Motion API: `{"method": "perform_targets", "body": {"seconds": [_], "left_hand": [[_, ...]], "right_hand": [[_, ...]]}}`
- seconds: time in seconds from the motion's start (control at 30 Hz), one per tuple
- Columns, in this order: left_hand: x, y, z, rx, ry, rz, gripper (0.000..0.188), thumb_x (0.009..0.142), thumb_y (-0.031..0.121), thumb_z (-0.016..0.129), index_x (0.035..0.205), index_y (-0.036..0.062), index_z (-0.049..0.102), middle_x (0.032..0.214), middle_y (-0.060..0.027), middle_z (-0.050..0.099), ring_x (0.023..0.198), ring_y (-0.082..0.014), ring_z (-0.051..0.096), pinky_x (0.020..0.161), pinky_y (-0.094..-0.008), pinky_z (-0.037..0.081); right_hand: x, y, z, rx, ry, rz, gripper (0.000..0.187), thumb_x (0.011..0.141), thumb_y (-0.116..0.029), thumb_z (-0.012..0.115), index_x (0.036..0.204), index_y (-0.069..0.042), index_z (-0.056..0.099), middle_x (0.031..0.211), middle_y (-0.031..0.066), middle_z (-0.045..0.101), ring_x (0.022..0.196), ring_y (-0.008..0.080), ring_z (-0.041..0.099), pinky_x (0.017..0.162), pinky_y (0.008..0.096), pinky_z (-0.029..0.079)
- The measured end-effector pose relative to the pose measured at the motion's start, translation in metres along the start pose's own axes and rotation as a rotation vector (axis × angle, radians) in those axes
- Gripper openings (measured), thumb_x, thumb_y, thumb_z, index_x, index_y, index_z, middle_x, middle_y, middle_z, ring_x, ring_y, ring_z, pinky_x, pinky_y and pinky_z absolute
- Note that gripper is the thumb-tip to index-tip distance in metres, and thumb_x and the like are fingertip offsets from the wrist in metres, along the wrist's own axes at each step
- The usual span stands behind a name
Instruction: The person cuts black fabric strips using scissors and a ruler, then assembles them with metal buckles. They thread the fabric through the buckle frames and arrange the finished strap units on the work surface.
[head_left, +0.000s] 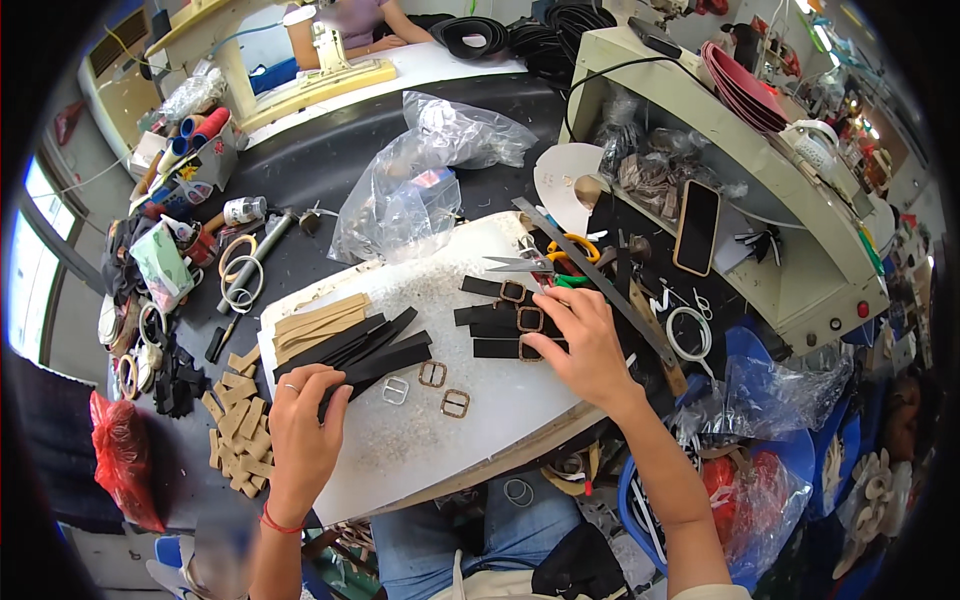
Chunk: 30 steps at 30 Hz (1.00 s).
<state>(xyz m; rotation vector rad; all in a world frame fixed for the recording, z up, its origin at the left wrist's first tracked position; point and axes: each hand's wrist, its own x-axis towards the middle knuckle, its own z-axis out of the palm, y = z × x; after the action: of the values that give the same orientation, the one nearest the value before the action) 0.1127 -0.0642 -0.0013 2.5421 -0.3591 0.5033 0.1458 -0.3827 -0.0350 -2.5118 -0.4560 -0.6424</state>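
Black straps lie in a loose bundle at the centre left of a white board. My left hand is closed on a black strap at the bundle's near end. To the right, several short black straps with brown square buckles lie stacked in a column. My right hand rests over these, thumb and index finger apart, fingertips at the buckles' right edge. Between the hands lie two loose brown buckles and a silver-toned buckle. Tan strips lie behind the black bundle.
Scissors and a metal ruler lie beyond my right hand. Short tan pieces are heaped left of the board. A plastic bag lies behind it. A phone leans against a machine housing at right. Someone sits across the table.
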Motion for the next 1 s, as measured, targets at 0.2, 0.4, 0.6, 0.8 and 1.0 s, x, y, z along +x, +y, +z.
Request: {"method": "perform_targets", "body": {"seconds": [0.2,0.4,0.6,0.8,1.0], "left_hand": [[0.001,-0.01,0.005,0.062,-0.092,-0.02,0.024,0.077,-0.001,0.067,0.101,0.0015,0.064,0.093,-0.0122,0.063,0.088,-0.0304,0.059,0.076,-0.0379,0.047],[0.0,0.002,0.001,-0.072,-0.023,-0.017,0.019,0.076,-0.006,0.066,0.094,0.0026,0.067,0.084,-0.012,0.059,0.076,-0.0292,0.059,0.067,-0.0362,0.047],[-0.031,0.043,-0.024,-0.245,-0.043,0.069,0.021,0.073,-0.005,0.07,0.093,0.004,0.068,0.082,-0.0111,0.062,0.073,-0.0271,0.062,0.064,-0.0339,0.049],[-0.007,0.008,0.018,-0.228,-0.102,0.137,0.017,0.077,0.0,0.068,0.095,0.0023,0.067,0.091,-0.0105,0.067,0.079,-0.0288,0.063,0.069,-0.0349,0.051],[-0.001,0.023,0.032,0.023,-0.181,0.157,0.024,0.079,0.006,0.067,0.103,0.0018,0.063,0.097,-0.0125,0.067,0.09,-0.0288,0.062,0.076,-0.0366,0.051]], "right_hand": [[-0.008,-0.024,0.006,0.077,0.038,-0.001,0.038,0.076,-0.019,0.073,0.109,-0.004,0.062,0.112,0.0104,0.057,0.106,0.0294,0.05,0.092,0.0404,0.038],[-0.005,-0.112,0.034,0.185,0.081,-0.286,0.033,0.077,-0.015,0.068,0.107,-0.005,0.062,0.109,0.0107,0.058,0.104,0.0266,0.052,0.092,0.0433,0.038],[-0.021,-0.143,0.012,0.126,-0.157,-0.226,0.026,0.078,-0.013,0.064,0.103,-0.005,0.064,0.089,0.0054,0.062,0.091,0.0212,0.059,0.088,0.0379,0.042],[-0.061,-0.126,-0.014,0.648,-0.511,0.485,0.012,0.091,-0.009,0.055,0.098,-0.001,0.06,0.077,0.0083,0.065,0.072,0.0215,0.065,0.068,0.0321,0.049],[-0.073,-0.107,-0.005,0.919,-0.402,0.605,0.018,0.096,-0.007,0.049,0.108,0.004,0.057,0.094,0.0096,0.068,0.08,0.0092,0.063,0.069,0.0233,0.051]]}}
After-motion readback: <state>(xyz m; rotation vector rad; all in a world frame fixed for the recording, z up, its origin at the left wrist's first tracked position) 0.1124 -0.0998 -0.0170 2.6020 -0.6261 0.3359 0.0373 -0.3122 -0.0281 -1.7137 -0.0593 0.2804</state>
